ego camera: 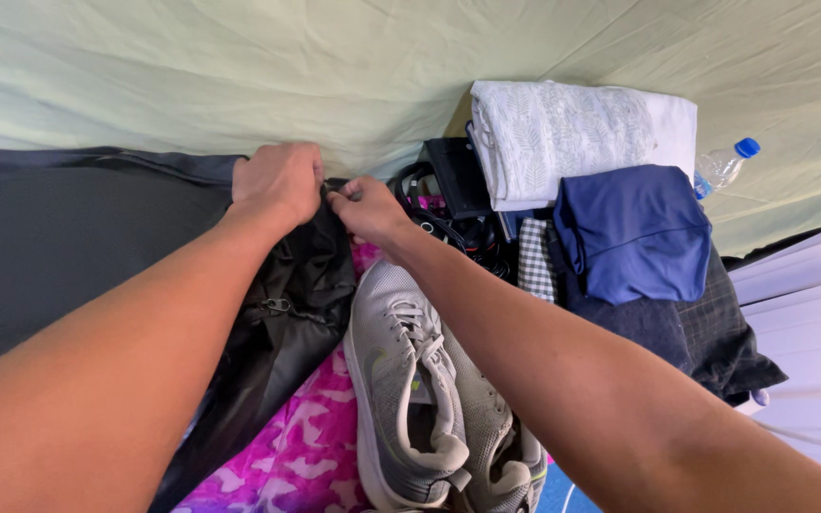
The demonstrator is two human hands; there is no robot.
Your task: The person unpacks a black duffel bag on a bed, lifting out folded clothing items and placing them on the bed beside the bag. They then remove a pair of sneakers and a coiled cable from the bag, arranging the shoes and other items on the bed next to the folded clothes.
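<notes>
A: What are your hands doing?

B: Your left hand (280, 180) and right hand (369, 209) sit close together at the top edge of the black bag (287, 313). Both are pinched shut on its fabric. The left is a closed fist over the rim, and the right's fingertips grip the same edge just beside it.

A: Where does the bag lie?

B: On the pale green sheet (239, 66), stretching from the left side towards the middle, with its flap folded down under your left forearm. A small zip pull (276, 305) shows on the flap.

A: And around it?

B: A pink patterned cloth (306, 446) lies beneath, touching the bag's right edge. On that cloth rest two grey shoes (410, 399), side by side with laces up, directly under your right forearm. Past your right hand there are black cables (439, 223) and a dark flat case (458, 176).

A: Further right?

B: A folded white cloth (572, 133) lies at the top. A folded blue garment (634, 233) lies below it, on a dark checked one (705, 332). A checked strip (534, 261) sits between the cables and the blue garment. A clear bottle (722, 167) with a blue cap lies just beside the white cloth.
</notes>
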